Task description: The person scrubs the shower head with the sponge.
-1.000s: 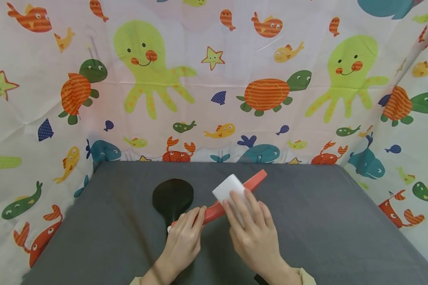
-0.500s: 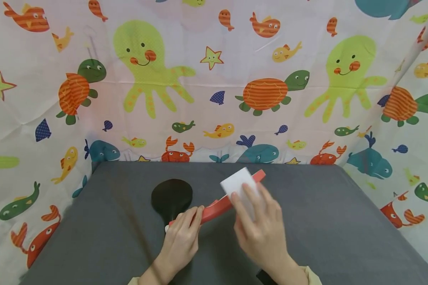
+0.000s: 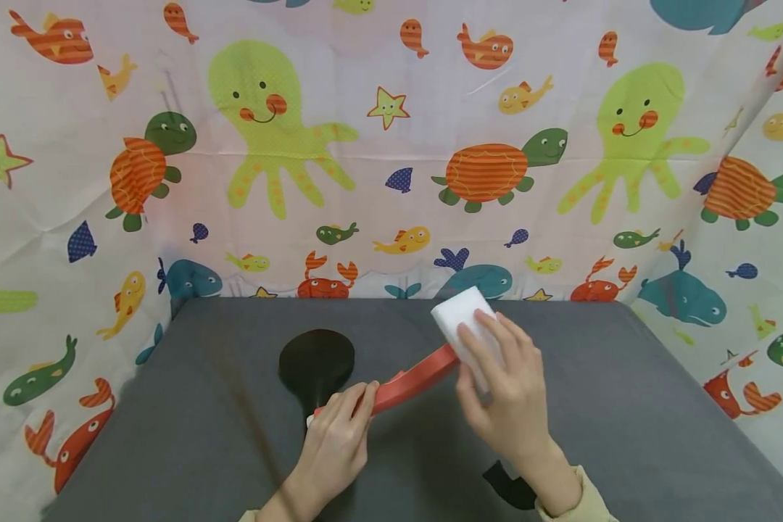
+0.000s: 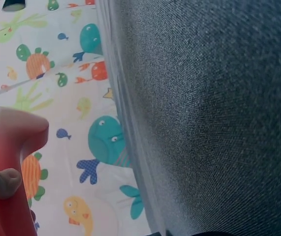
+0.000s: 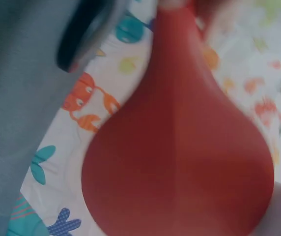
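Observation:
A long red object with a broad rounded end (image 3: 417,377) slants up to the right in the head view. My left hand (image 3: 336,442) grips its lower left end; the left wrist view shows the thumb (image 4: 3,184) against the red handle (image 4: 10,211). My right hand (image 3: 509,388) holds a white block (image 3: 463,312) over the upper right end of the red object, partly covering it. From the right wrist, the wide red face (image 5: 175,162) fills the middle, and a pale corner of the block (image 5: 280,211) shows at lower right.
A black round-headed object (image 3: 316,359) lies on the grey cloth (image 3: 202,406), its narrow part running behind my left hand. Behind and at both sides hangs a white curtain (image 3: 378,203) printed with sea animals. A black band (image 3: 509,486) is by my right wrist.
My right hand has moved up and to the right along the red object with the white block, from its middle to its far end. My left hand has kept its grip, almost still.

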Motion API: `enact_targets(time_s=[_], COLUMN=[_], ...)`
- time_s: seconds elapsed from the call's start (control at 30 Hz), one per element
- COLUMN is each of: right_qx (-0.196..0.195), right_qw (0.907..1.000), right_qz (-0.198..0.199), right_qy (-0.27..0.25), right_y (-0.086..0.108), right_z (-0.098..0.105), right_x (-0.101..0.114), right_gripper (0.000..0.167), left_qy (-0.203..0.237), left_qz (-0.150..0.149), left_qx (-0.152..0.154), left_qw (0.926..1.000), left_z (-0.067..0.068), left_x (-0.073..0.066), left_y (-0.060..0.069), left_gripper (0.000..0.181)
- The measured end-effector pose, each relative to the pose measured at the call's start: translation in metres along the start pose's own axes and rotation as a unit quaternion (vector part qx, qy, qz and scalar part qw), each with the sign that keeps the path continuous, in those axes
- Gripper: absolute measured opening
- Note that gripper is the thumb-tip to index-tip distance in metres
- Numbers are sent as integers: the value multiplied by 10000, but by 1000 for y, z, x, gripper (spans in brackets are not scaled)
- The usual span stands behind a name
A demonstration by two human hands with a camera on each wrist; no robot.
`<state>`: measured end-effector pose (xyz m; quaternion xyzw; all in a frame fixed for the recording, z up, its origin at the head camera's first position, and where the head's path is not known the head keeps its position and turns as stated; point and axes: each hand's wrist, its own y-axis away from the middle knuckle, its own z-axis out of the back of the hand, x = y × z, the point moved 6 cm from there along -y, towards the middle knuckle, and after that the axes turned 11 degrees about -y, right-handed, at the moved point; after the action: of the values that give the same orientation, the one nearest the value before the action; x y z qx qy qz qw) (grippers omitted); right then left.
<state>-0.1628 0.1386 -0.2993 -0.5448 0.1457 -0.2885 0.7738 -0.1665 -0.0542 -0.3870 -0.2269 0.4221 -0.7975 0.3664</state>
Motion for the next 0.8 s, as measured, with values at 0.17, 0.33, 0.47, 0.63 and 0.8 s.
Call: enact_targets(time_s=[0.17, 0.33, 0.47, 0.63, 0.8], right_qx=[-111, -150, -516, -831, -1084], right_qw=[9836, 9193, 8409, 7854, 7906], right_qz=[-1464, -3207, -3972, -3826, -2941], right_qy=[-1045, -2278, -3639, -4794, -5260], right_y=[2, 17, 24, 28, 24], right_z=[16, 18, 7, -12, -22], right_x=[-39, -64, -66, -50, -27], right_gripper=[38, 38, 36, 37, 44], left_qy=[161, 831, 1887, 3068, 4108], left_qz=[61, 402, 730, 1061, 1256], left_qx=[-82, -228, -311, -417, -105], left_qw=[9998, 9955, 9788, 9449, 9030], left_z=[2, 4, 5, 5, 0], left_x=[1, 2, 1, 2, 4], left_y=[0, 0, -1, -4, -6], left_gripper=[31, 33, 34, 48, 54])
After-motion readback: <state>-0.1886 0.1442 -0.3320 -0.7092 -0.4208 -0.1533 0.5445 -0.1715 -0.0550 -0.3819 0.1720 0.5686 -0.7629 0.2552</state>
